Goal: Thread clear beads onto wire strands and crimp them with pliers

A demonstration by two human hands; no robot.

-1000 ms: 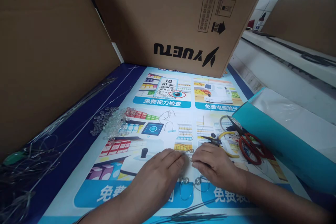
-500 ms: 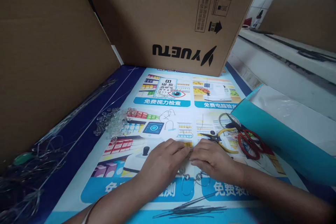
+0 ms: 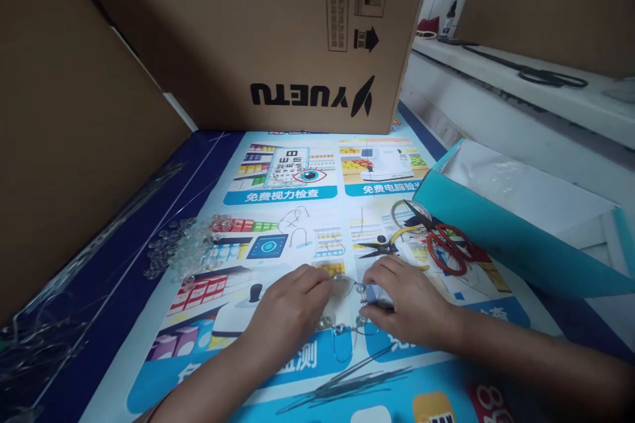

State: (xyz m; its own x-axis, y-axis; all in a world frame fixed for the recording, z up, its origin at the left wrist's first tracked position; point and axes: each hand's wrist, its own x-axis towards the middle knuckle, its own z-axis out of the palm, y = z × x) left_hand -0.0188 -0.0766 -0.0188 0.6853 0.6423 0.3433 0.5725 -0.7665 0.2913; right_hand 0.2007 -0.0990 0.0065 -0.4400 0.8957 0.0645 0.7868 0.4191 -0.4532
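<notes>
Between my two hands lies a looped piece of thin wire with clear round beads (image 3: 339,329), low over the printed tabletop sheet. My left hand (image 3: 296,301) is closed on the left side of this beaded wire, its fingertips hidden behind the hand's back. At the right side of the loop, my right hand (image 3: 411,297) is curved with thumb and fingers apart. A gap shows between them, and their tips are beside the beads. Just beyond the right hand lie small pliers (image 3: 381,248) with yellow handles and red-handled scissors (image 3: 446,246). Dark thin wires (image 3: 347,383) lie in front.
A heap of clear beads (image 3: 186,248) lies at the left, with tangled wire (image 3: 40,350) farther left. Bent wire pieces (image 3: 297,228) lie beyond my hands. A teal box (image 3: 476,231) stands at the right. Large cardboard panels (image 3: 223,33) wall off the back and left.
The view has swung to the right. My hands have moved slightly apart, so more of the beaded wire shows between them. The right thumb and fingers have spread from their earlier pinch.
</notes>
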